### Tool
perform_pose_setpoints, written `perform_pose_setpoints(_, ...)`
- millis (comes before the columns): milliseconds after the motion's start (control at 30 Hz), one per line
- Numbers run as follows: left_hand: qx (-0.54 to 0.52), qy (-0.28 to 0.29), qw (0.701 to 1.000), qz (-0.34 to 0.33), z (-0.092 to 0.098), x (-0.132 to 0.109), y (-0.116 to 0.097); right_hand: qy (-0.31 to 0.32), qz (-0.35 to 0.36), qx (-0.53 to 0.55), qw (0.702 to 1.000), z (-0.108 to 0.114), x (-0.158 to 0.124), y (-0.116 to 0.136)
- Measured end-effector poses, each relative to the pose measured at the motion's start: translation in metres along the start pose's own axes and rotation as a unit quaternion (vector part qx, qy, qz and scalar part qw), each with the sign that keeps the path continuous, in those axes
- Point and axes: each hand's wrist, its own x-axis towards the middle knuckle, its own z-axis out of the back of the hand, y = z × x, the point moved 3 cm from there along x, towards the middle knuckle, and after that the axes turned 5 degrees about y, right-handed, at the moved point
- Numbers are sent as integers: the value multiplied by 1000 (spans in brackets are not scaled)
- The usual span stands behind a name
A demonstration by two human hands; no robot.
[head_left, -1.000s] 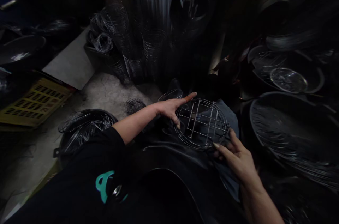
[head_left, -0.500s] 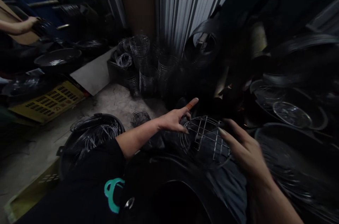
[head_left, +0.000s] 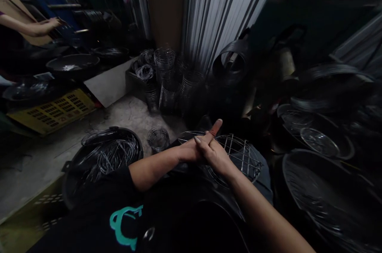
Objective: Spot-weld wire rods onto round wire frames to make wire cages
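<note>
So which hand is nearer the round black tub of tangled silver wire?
Left. The left hand is to the right of the tub; the right hand is farther right, beside the left.

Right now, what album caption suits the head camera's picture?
Right hand overlapping left hand, a round wire grid close beside.

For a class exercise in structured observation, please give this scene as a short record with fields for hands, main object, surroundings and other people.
Left hand: one finger extended, bearing an orange band
Right hand: crossed over the left, touching it
Main object: round silvery wire rack, partly hidden behind the right hand; contact unclear
Left side: round black tub holding loose silvery wire
Background: grey corrugated metal sheet
Other person: bare forearm and hand, upper left
</note>
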Motion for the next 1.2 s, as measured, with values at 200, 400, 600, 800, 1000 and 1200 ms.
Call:
perform_pose_setpoints(200,141,-4,989,38,2,-3,-10,-188,136,-89,969,24,-24,13)
perform_pose_setpoints(400,191,20,981,35,-3,2,-16,-252,294,-370,844,28,-31,29)
perform_pose_setpoints(600,189,40,981,-2,-13,7,-9,-270,333,-524,736,26,-36,29)
perform_pose_setpoints(800,230,48,972,26,-17,18,-1,-216,384,-538,718,32,-32,38)
perform_pose_setpoints(1000,-18,152,983,-104,-2,12,-4,-182,421,-495,738,25,-40,23)
perform_pose_setpoints(1200,-319,198,922,-89,1,8,13,-291,321,-365,824,20,-29,2)
